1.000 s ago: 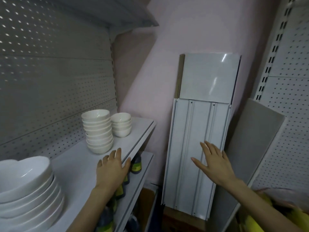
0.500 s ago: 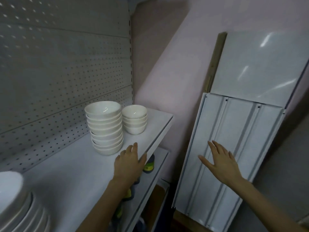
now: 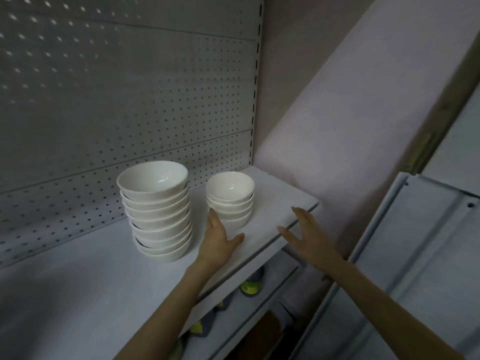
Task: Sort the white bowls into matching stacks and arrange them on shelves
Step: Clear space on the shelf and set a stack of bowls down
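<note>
Two stacks of white bowls stand on the white shelf [image 3: 275, 203]. The tall stack of larger bowls [image 3: 158, 211] is on the left; the short stack of smaller bowls [image 3: 230, 197] is to its right. My left hand [image 3: 217, 239] is open above the shelf, its fingertips at the lower left of the small stack, between the two stacks. Its thumb points right. My right hand [image 3: 304, 232] is open at the shelf's front right edge, fingers spread, holding nothing.
A perforated metal back panel [image 3: 124, 100] rises behind the shelf. A pink wall [image 3: 337, 113] closes the right end. White metal shelf panels [image 3: 428, 242] lean against the wall at the right. Bottles [image 3: 253, 284] stand on the lower shelf.
The view has moved closer to the two stacks. My left hand went forward from the shelf edge to the small stack. My right hand left the leaning panel and reached the shelf's right edge.
</note>
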Demonstrator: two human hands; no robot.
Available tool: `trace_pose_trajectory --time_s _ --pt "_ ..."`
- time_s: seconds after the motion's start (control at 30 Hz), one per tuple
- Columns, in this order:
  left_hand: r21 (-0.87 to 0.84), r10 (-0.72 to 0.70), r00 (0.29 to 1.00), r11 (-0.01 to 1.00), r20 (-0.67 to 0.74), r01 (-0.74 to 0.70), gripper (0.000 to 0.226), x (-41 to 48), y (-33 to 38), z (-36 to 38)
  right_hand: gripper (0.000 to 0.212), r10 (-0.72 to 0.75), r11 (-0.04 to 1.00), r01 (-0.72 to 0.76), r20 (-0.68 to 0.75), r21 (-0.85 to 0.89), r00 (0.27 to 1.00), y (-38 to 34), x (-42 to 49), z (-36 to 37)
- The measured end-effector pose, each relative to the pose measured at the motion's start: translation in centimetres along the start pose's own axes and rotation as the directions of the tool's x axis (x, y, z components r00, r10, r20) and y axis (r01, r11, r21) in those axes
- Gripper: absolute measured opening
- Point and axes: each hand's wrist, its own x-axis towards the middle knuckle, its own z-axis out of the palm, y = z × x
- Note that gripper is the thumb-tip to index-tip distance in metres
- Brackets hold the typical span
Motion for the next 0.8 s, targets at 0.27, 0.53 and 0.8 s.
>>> trace_pose_trajectory --time_s 0.27,0.53,0.8 --pt "-0.283 -0.04 0.964 0.958 -0.264 -0.037 0.089 3.7 -0.2 0.9 0.087 -0.194 0.929 0.123 0.175 0.349 0.965 -3.2 9.2 2.5" --pt "-0.292 -0.059 0.968 0.956 -0.244 -0.016 0.103 5.4 -1.5 1.2 0.082 -0.318 0.845 0.219 0.13 0.488 0.939 -3.6 13.8 4.9" --pt "-0.306 -0.074 0.97 0.952 -0.233 -0.001 0.102 5.9 -2.2 1.5 0.072 -0.359 0.779 0.246 0.089 0.577 0.929 -2.5 14.9 5.7"
